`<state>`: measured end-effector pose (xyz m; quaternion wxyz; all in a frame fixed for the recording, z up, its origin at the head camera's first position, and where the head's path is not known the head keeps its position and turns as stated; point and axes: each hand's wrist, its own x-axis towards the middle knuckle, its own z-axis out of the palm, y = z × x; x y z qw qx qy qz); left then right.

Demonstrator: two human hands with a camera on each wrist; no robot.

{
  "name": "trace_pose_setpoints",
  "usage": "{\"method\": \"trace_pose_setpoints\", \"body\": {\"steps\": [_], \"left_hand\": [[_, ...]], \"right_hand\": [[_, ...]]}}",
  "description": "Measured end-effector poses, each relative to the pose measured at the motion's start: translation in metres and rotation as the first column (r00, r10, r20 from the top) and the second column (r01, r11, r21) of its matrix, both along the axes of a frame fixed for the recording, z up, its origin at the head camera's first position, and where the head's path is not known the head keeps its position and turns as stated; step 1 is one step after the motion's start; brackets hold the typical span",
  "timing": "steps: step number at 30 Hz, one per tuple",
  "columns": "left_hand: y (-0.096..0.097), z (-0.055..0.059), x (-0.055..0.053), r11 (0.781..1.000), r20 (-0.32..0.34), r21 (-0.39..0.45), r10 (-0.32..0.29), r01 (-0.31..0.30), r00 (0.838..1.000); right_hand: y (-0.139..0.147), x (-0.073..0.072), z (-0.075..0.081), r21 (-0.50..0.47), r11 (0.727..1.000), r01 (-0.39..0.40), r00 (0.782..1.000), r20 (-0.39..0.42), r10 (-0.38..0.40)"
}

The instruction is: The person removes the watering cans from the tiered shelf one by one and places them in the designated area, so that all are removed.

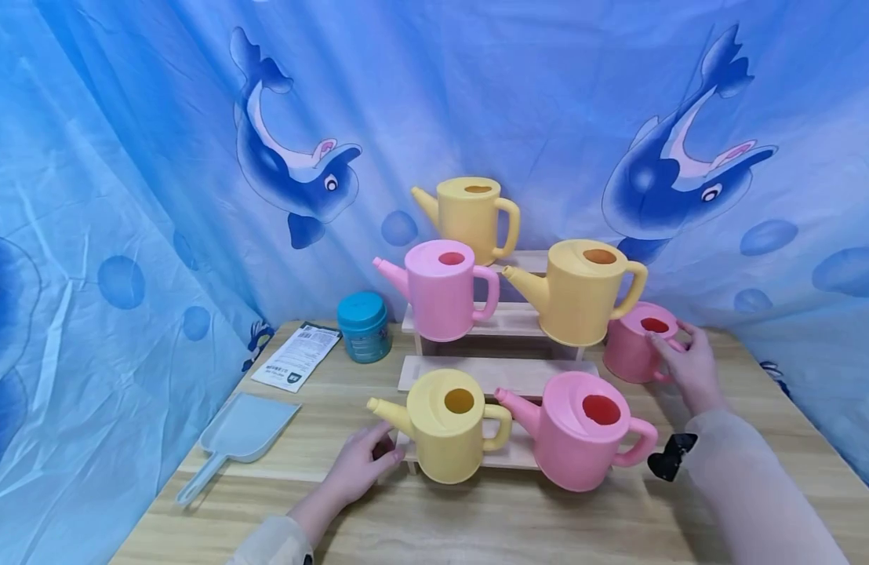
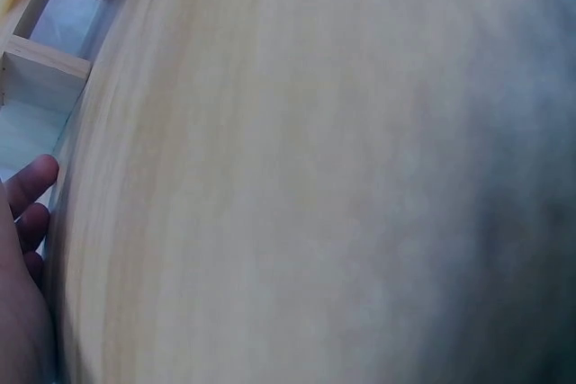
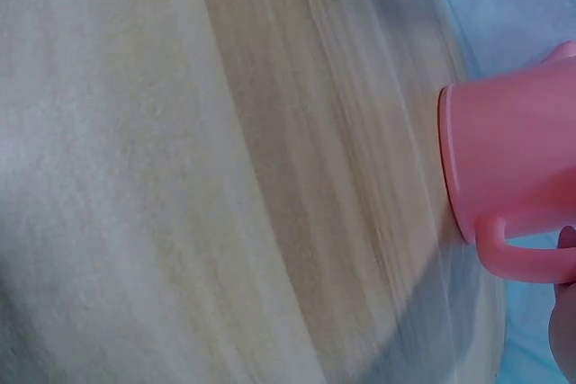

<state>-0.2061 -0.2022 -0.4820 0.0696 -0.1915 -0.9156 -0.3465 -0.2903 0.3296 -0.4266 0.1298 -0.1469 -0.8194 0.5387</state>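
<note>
At the right of the head view my right hand (image 1: 694,369) grips the handle of a dark pink watering can (image 1: 630,353). In the right wrist view the same can (image 3: 517,150) shows its base rim close to the tabletop, with fingertips at its handle. My left hand (image 1: 360,464) rests low beside the left end of the wooden stepped stand (image 1: 491,375), its fingers loosely bent with nothing held. On the bottom step are a yellow watering can (image 1: 445,443) and a pink one (image 1: 576,447). Higher up stand another pink can (image 1: 438,302) and two yellow cans (image 1: 579,306), spouts pointing left.
Left of the stand are a teal lidded jar (image 1: 364,333) and a white printed packet (image 1: 296,359). A pale dustpan (image 1: 247,428) lies nearer the table's left edge. Behind everything hangs a blue dolphin-print curtain (image 1: 477,94), which also flanks both sides of the wooden table (image 1: 533,526).
</note>
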Motion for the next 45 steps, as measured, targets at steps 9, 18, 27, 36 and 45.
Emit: {"method": "trace_pose_setpoints", "body": {"steps": [9, 18, 27, 36, 45], "left_hand": [[0.002, -0.003, 0.000, 1.000, 0.027, 0.004, -0.003, 0.003, 1.000], [0.001, -0.001, 0.001, 1.000, 0.033, -0.002, -0.004, 0.004, 0.999], [0.000, -0.001, 0.002, 1.000, 0.037, -0.018, 0.013, -0.012, 0.999], [-0.001, 0.002, 0.001, 1.000, 0.016, 0.007, 0.022, -0.022, 1.000], [0.000, 0.002, -0.001, 1.000, 0.020, -0.002, 0.012, -0.012, 1.000]], "right_hand": [[0.010, 0.005, 0.028, 0.192, 0.981, -0.039, 0.999, -0.026, 0.045], [0.001, -0.008, 0.114, 0.236, 0.967, -0.091, 0.994, -0.035, 0.102], [-0.041, -0.012, 0.197, 0.312, 0.942, -0.122, 0.984, -0.084, 0.156], [-0.098, -0.024, 0.246, 0.319, 0.912, -0.257, 0.958, -0.041, 0.285], [-0.155, -0.033, 0.263, 0.356, 0.866, -0.351, 0.924, -0.021, 0.383]]}}
